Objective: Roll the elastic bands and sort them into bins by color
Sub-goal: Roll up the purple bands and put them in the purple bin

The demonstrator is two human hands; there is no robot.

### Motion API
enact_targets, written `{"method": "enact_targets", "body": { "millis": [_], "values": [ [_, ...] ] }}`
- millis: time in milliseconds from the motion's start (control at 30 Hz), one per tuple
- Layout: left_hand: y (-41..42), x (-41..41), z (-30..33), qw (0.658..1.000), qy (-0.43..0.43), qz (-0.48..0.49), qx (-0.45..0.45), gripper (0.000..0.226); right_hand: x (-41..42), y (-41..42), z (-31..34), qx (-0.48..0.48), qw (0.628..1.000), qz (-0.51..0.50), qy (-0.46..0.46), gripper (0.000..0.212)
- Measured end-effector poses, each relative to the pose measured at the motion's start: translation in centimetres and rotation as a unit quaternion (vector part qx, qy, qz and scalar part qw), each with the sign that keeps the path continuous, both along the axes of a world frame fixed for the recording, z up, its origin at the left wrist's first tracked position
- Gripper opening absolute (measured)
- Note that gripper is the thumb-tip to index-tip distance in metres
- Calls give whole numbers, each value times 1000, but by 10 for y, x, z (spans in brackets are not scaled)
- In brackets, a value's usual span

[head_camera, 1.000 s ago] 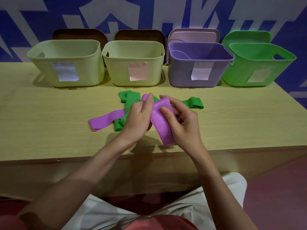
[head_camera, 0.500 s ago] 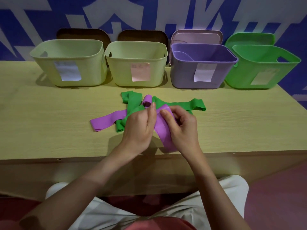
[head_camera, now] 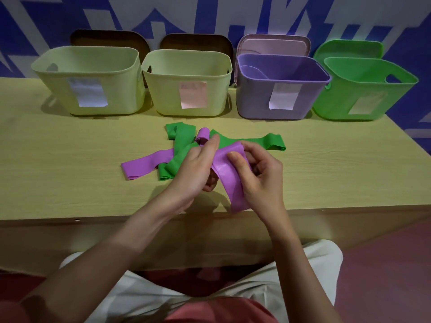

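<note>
Between the two hands, just above the near edge of the pale wood-grain table (head_camera: 70,173), a wide purple rubber elastic band (head_camera: 227,176) is draped, its loose end hanging toward the table's front lip. The right hand (head_camera: 258,176) pinches its upper part, thumb on top and fingers curled behind, while the left hand (head_camera: 196,169) grips the same band from the other side; the two hands are close together, which looks like the start of a roll being formed, with the tail left free to wind up. Just behind them lies a tangle of flat green elastic bands (head_camera: 272,142) crossed with a second purple band (head_camera: 144,165), one end of it curled. Along the far edge stand four open plastic bins, each with a paper label: two pale yellow-green bins (head_camera: 53,75) (head_camera: 163,89), a purple bin (head_camera: 251,103) and a bright green bin (head_camera: 335,106), lids propped behind them. I judge the purple one the likely destination. Behind is a blue and white patterned wall (head_camera: 233,10)
</note>
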State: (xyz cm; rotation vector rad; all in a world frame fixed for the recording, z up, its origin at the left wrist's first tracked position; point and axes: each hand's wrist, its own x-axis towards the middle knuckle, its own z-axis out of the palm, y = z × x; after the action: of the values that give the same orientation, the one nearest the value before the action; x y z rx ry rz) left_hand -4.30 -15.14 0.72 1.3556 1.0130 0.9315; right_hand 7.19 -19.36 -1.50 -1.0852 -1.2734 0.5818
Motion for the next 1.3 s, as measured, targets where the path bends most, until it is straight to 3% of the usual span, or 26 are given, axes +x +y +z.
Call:
{"method": "enact_targets", "body": {
  "millis": [133, 300, 400, 533, 633, 733, 900, 1000, 1067, 1167, 1300],
  "values": [
    [1, -4, -7, 987, 83, -19, 137, 71, 0, -2, -7, -8, 1000, -19, 0, 4],
    [-3, -1, -17, 969, 105, 26, 220, 55, -7, -4, -8, -9, 1000, -28, 0, 5],
    [-1, 0, -14, 981, 76, 45, 175, 54, -9, -8, -6, -18, 1000, -6, 8, 16],
    [-4, 1, 1, 999, 13, 34, 15, 46, -8, -12, 0, -26, 999, 31, 27, 28],
    [-9, -1, 8, 995, -57, -9, -85, 39, -6, -12, 5, -7, 1000, 13, -13, 23],
    [-9, -2, 8, 993, -60, -27, -99, 40, -6, -12, 5, 2, 1000, -18, -25, 12],
    [-7, 0, -3, 996, 39, 34, 75, 65, -8, -11, 3, 5, 999, -36, -22, 8],
    [-11, -2, -12, 968, 91, 72, 221, 61, -9, -8, 2, 6, 999, -39, -21, 6],
    [-10, -2, -15, 956, 112, 99, 252, 58, -11, -8, 1, -3, 999, -30, -12, 11],
    [-8, -1, -16, 969, 89, 119, 198, 54, -13, -11, 1, -26, 1000, -1, 2, 22],
    [-9, 1, -5, 992, 38, 106, 50, 50, -10, -15, 5, -44, 997, 44, 35, 30]
  ]
}}
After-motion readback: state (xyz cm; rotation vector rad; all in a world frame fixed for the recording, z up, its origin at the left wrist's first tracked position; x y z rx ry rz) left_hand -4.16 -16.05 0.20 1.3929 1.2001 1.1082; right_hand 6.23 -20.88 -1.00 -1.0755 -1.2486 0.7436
